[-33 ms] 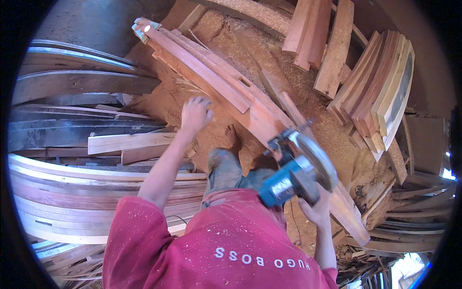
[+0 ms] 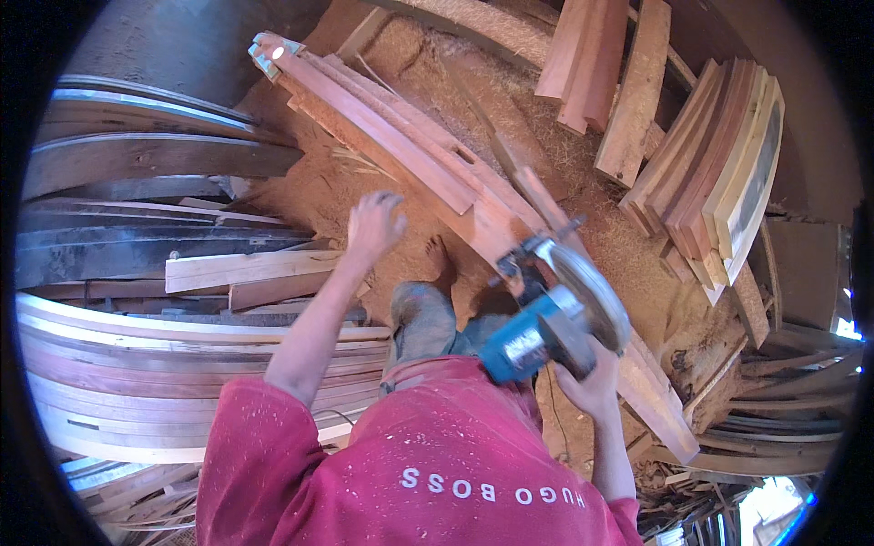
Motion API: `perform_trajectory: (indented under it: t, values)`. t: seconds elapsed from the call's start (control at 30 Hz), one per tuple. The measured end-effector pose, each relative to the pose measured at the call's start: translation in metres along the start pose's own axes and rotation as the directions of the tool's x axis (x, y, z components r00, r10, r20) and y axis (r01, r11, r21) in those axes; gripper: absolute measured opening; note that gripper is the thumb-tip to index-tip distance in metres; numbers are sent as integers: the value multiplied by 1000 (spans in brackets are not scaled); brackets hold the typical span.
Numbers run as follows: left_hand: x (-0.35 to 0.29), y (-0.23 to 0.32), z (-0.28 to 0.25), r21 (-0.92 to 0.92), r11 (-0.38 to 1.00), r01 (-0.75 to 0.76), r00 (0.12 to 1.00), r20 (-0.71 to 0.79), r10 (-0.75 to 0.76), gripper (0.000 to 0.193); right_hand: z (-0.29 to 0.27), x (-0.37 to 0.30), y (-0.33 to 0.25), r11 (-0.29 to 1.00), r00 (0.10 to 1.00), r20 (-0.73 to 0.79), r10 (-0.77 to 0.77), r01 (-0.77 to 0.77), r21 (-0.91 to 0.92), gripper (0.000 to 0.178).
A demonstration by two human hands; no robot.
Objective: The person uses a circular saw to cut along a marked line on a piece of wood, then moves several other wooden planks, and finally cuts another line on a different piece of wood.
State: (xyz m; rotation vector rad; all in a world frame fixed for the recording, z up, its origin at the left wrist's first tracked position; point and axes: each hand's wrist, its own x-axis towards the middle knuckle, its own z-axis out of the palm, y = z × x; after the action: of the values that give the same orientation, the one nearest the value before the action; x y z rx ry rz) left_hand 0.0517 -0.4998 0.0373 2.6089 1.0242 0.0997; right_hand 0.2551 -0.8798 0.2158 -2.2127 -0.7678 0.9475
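My right hand (image 2: pixel 590 384) is wrapped round the rear handle of a blue circular saw (image 2: pixel 526 338). The saw's grey round guard (image 2: pixel 590 293) lies over a long reddish beam (image 2: pixel 496 223) that runs from far left to near right. In the air left of the beam, my left hand (image 2: pixel 375 224) holds nothing; its fingers are loosely bent and apart. A narrower reddish board (image 2: pixel 387 136) rests lengthwise on the beam's far half. The saw's blade edge cannot be made out.
Long planks (image 2: pixel 182 391) are stacked at my left, with darker boards (image 2: pixel 155 168) beyond. Cut boards (image 2: pixel 715 173) lean in a row at the right. Sawdust (image 2: pixel 419 68) covers the floor. A thin cord (image 2: pixel 557 414) hangs beneath the saw.
The saw and my right hand have shifted slightly left and nearer to me. My left hand has moved a little right and nearer.
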Motion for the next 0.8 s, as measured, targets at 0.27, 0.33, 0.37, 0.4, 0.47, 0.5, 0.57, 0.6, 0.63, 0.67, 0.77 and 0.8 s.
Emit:
perform_trajectory:
  t: [0.27,0.33,0.37,0.4,0.47,0.5,0.57,0.6,0.63,0.67,0.77,0.8]
  values:
    - [4,68,61,-652,466,598,800,458,-387,55,70,81,-39,996,989,120,-84,83,14,48]
    - [14,78,56,-701,270,660,730,512,-453,54,78,89,-39,992,983,148,-109,98,81,46]
    - [20,78,53,-703,270,658,731,510,-453,54,79,92,-38,993,982,157,-104,93,77,46]
    - [19,76,53,-671,309,674,724,517,-456,54,82,93,-36,993,981,163,-103,91,78,46]
    - [17,73,55,-632,347,693,713,529,-460,54,88,95,-29,992,981,159,-109,98,74,44]
    - [17,73,57,-665,363,653,744,472,-472,52,89,96,-27,993,981,163,-107,96,73,44]
    - [16,69,64,-692,380,613,770,418,-482,51,89,96,-22,987,975,176,-133,114,113,45]
    - [12,66,70,-707,398,585,790,385,-476,51,90,95,-23,988,975,178,-130,112,108,45]
    - [8,62,75,-721,415,555,809,353,-470,50,91,94,-24,988,972,184,-143,129,83,46]
    - [5,57,80,-722,411,557,808,357,-468,50,92,94,-25,987,969,190,-155,147,60,47]
    - [7,60,76,-710,412,572,802,376,-464,53,96,96,-14,987,968,208,-140,120,108,50]
    - [6,59,77,-722,419,551,812,347,-470,52,97,97,-13,988,969,207,-132,112,107,50]
